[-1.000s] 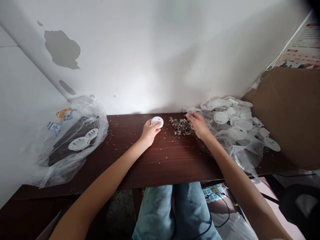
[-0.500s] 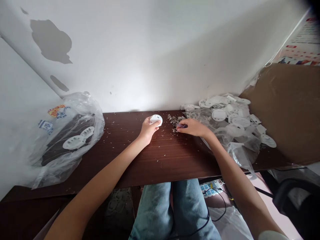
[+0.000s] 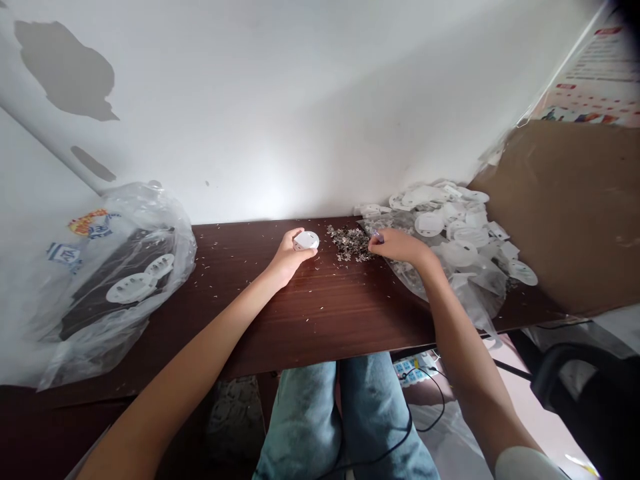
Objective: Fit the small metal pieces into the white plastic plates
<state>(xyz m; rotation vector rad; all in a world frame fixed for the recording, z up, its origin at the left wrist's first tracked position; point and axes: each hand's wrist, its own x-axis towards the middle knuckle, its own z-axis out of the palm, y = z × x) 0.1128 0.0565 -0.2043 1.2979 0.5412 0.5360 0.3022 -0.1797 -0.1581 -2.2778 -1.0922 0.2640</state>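
Observation:
My left hand [image 3: 286, 259] grips a round white plastic disc [image 3: 306, 241] by its edges, above the back middle of the dark wooden table. To the right of it lies a pile of small metal pieces [image 3: 351, 244]. At the pile's right edge is my right hand [image 3: 395, 245], its fingers closed around a small purplish object [image 3: 379, 236] whose kind I cannot make out. Behind that hand, many white plastic discs [image 3: 463, 233] are heaped on a clear plastic sheet.
On the left, a clear plastic bag [image 3: 170, 287] holds a few white oval pieces [image 3: 131, 288]. A cardboard sheet [image 3: 565, 220] leans at the right. Tiny white scraps dot the tabletop [image 3: 320, 320]. Below sit a power strip [image 3: 413, 371] and a black cable.
My right hand has shifted rightward off the metal pieces, uncovering more of the pile. The white disc in my left hand is tilted flatter. The whole view has turned slightly right.

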